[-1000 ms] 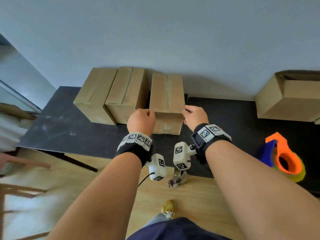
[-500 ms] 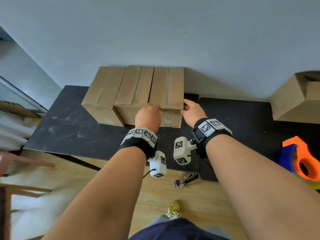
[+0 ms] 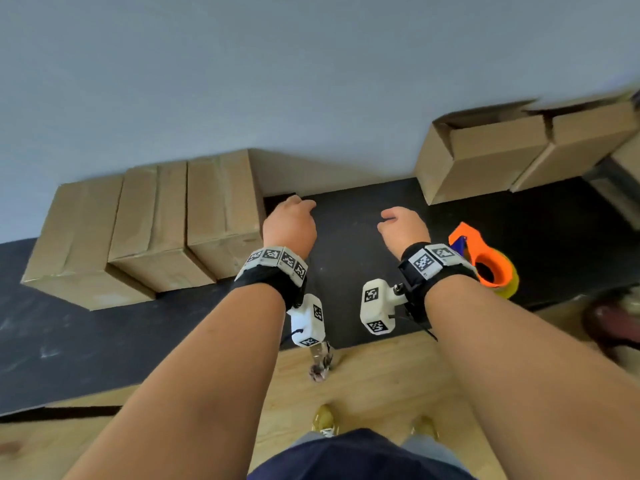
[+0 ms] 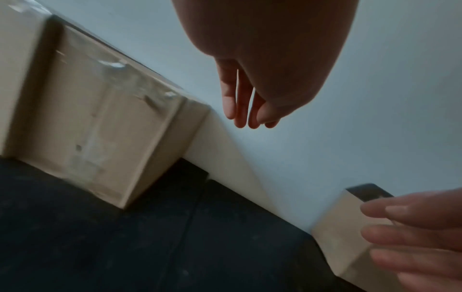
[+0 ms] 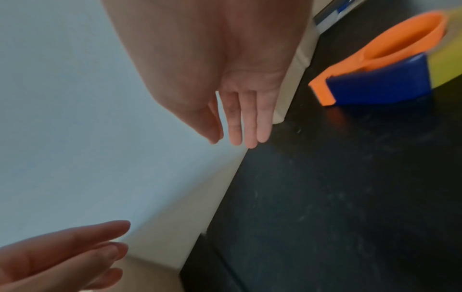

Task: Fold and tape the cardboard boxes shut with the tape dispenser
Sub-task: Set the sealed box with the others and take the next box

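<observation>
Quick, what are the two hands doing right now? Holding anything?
Left hand: open, fingers relaxed, holding nothing.
Right hand: open, fingers straight, holding nothing.

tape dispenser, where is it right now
In the head view the tape dispenser lies on the black table, just right of the right hand and in front of the open cardboard boxes; neither hand touches it.

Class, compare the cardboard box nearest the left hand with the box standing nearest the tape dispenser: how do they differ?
The left box is folded shut with clear tape over its seam; the right box is open and shows no tape. The left box stands pressed against another box; the right box stands apart from that row. Both are plain brown cardboard on the black mat.
</observation>
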A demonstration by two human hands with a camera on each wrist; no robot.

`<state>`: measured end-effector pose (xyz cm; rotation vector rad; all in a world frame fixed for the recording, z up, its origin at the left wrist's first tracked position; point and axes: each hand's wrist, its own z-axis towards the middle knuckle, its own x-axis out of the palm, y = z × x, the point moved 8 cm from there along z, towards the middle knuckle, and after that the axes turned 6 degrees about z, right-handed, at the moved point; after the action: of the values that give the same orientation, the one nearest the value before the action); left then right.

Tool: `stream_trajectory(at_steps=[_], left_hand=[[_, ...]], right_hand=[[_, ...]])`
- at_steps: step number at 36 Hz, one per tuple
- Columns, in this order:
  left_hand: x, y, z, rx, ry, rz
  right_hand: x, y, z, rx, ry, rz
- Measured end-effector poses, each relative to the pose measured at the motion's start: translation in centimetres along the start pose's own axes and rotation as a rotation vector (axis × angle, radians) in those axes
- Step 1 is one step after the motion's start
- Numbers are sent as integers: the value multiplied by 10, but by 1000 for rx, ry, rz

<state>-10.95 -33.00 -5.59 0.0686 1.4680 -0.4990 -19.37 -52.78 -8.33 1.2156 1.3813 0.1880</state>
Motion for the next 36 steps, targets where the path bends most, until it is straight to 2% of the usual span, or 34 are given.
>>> stream_trajectory(at_steps=[6, 14, 18, 21, 26, 32, 36], left_hand=[[38, -86, 6, 93, 97, 5], [92, -154, -9, 70, 220, 63], [112, -171, -15, 26, 252, 81], [122, -182, -20, -12, 246, 83], [128, -193, -30, -83, 227, 52], [124, -192, -37, -162, 191, 14], [120, -188, -28, -180, 176, -26]], right_hand=[[-61, -70, 9, 119, -68, -35], [-102, -150, 22, 233, -68, -175], [-99, -180, 33, 255, -12, -202], [-91, -200, 38, 311, 86, -205], [-75, -210, 44, 274, 258, -308], [-73, -209, 46, 245, 337, -344], [-82, -204, 49, 240, 338, -354]])
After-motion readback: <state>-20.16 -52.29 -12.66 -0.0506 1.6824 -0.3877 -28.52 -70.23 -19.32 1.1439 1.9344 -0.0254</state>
